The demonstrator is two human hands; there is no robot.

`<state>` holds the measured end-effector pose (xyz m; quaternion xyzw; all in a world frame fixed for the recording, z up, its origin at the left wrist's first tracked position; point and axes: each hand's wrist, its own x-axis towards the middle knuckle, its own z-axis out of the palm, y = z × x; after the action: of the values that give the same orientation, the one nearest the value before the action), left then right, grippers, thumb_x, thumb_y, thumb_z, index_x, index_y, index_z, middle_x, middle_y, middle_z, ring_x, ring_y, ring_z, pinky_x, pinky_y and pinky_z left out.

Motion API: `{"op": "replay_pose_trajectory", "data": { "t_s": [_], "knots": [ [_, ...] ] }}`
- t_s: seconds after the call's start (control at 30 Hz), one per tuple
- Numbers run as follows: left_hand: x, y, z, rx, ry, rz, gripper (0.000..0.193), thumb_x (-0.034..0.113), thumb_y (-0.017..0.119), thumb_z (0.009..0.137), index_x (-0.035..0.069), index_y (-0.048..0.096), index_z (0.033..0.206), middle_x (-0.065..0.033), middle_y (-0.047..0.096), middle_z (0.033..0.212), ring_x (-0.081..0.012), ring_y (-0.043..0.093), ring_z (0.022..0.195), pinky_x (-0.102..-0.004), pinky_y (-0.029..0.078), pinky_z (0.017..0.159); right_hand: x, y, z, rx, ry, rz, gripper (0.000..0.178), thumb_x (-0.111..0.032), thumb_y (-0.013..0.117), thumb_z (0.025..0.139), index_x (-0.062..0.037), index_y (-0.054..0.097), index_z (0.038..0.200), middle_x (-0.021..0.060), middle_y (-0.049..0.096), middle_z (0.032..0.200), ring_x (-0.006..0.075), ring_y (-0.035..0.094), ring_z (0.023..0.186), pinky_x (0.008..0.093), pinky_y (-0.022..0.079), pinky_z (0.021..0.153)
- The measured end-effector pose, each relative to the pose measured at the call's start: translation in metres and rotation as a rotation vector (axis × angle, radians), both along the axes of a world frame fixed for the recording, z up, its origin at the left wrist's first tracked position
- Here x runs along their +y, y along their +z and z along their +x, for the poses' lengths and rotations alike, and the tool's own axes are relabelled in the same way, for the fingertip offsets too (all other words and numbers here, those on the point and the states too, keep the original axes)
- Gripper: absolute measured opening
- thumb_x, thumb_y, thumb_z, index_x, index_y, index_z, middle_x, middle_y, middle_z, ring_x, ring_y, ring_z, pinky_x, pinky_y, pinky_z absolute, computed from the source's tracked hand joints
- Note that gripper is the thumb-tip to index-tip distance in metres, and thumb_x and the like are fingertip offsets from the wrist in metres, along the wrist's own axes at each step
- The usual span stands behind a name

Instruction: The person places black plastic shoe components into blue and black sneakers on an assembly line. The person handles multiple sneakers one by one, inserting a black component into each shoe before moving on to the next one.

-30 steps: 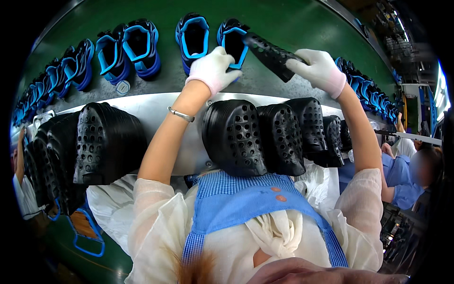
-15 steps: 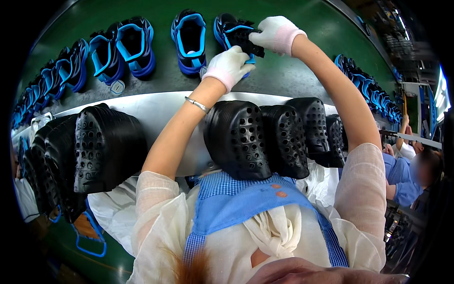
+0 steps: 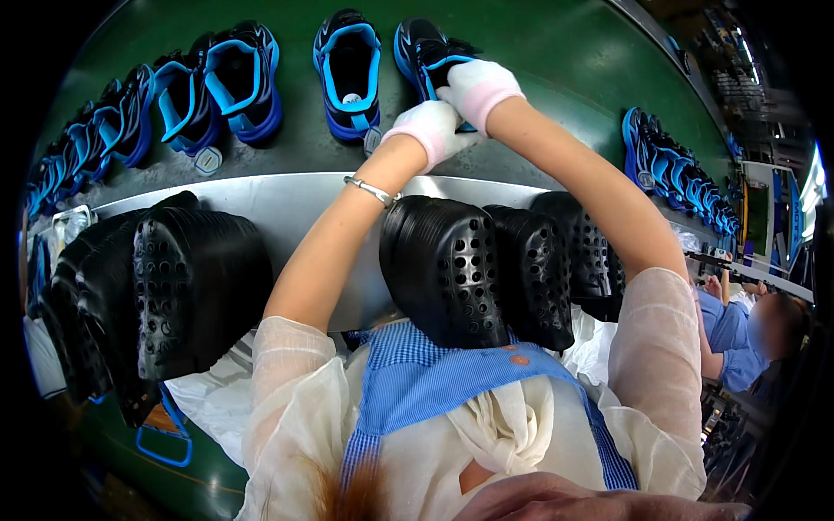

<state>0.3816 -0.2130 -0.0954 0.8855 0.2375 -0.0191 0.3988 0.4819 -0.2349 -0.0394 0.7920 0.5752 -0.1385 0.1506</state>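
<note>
My left hand [image 3: 433, 130], in a white glove with a pink cuff, is curled around the heel of a black and blue sneaker [image 3: 423, 48]. My right hand [image 3: 475, 85], gloved alike, bends over the sneaker's opening with its fingers down at the collar. Whatever those fingers hold is hidden behind the glove. Just left of this sneaker stands a matching one [image 3: 347, 65], toe pointing away, with a pale round label inside. Close below my forearms lie stacked black perforated plastic shoe inserts [image 3: 443, 269].
Another stack of inserts [image 3: 204, 278] stands at left. Rows of sneakers line the green worktable [image 3: 539, 43] at left [image 3: 243, 78] and right [image 3: 673, 169]. A metal ledge [image 3: 326, 226] runs along its near side. A person in blue [image 3: 725, 334] is at far right.
My right hand has come down and left onto the sneaker's opening. The black perforated insert it held is out of sight. My left hand has shifted slightly right and nearer at the heel.
</note>
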Motion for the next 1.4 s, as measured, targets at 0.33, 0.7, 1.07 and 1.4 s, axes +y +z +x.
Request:
{"op": "replay_pose_trajectory", "data": {
  "t_s": [0.33,0.7,1.07,1.4],
  "knots": [
    [0.006,0.008,0.015,0.171,-0.060,-0.045,0.036,0.032,0.062,0.079,-0.001,0.063,0.094,-0.0161,0.063,0.067,-0.0228,0.062,0.051,-0.0318,0.052,0.058,0.025,-0.021,0.012,-0.032,0.066,0.062,0.029,-0.007,0.069,0.067,-0.0036,0.068,0.096,0.0153,0.067,0.096,0.0301,0.066,0.087,0.0368,0.055,0.072],
    [0.005,0.015,0.020,0.320,-0.050,-0.042,0.036,0.036,0.057,0.080,0.002,0.066,0.086,-0.0150,0.065,0.067,-0.0244,0.063,0.052,-0.0347,0.053,0.058,0.017,0.000,0.010,-0.030,0.206,0.008,0.028,-0.010,0.066,0.071,-0.0054,0.065,0.099,0.0150,0.067,0.097,0.0308,0.066,0.089,0.0385,0.055,0.073],
    [-0.004,0.013,0.016,0.193,0.099,-0.144,0.036,0.033,0.062,0.082,-0.003,0.057,0.088,-0.0098,0.058,0.060,-0.0171,0.060,0.046,-0.0274,0.048,0.044,-0.088,0.054,0.118,0.148,-0.041,0.177,0.038,-0.035,0.045,0.083,-0.0090,0.065,0.103,0.0137,0.065,0.101,0.0316,0.061,0.095,0.0431,0.050,0.080],
    [-0.004,0.004,0.017,0.172,0.106,-0.154,0.033,0.028,0.066,0.082,-0.003,0.056,0.084,-0.0059,0.054,0.054,-0.0135,0.055,0.040,-0.0250,0.042,0.037,-0.300,0.034,0.348,-0.300,-0.719,0.218,0.045,-0.038,0.054,0.080,-0.0057,0.063,0.109,0.0192,0.064,0.106,0.0331,0.061,0.099,0.0416,0.049,0.086]
  ]
}}
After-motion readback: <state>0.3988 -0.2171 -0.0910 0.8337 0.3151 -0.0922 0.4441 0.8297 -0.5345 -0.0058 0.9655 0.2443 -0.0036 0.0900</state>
